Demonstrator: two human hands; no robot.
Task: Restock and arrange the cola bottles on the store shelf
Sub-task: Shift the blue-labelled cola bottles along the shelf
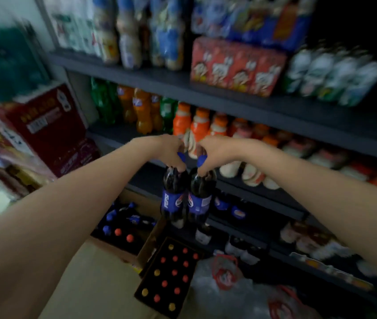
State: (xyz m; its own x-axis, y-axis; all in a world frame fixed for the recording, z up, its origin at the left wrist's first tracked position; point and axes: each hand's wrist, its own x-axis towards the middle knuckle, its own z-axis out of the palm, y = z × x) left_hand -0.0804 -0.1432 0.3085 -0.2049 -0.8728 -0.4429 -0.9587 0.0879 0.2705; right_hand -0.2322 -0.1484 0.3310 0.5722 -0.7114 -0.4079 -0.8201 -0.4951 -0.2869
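View from a head-worn camera, looking down at a dim, motion-blurred drinks shelf [240, 104]. Two bare arms reach forward. The left hand [171, 149] has its fingers curled round the blue-capped neck of a cola bottle [173, 194]; the right hand [213, 150] grips the neck of a second cola bottle [201, 196] the same way. Both bottles hang upright, long axis vertical, side by side and touching or nearly so, directly below the hands, in the air in front of the shelving. Behind and just right of them, on a lower shelf, stand more blue-labelled colas [229, 207]. That row lies forward, slightly down and to the right of the held pair, so the right hand is the nearer one to it and would likely place first. Below, on the floor, open crates [169, 275] show red and yellow caps, and a box [120, 224] to the left holds more blue-capped bottles. Orange and green sodas fill the shelf above the hands
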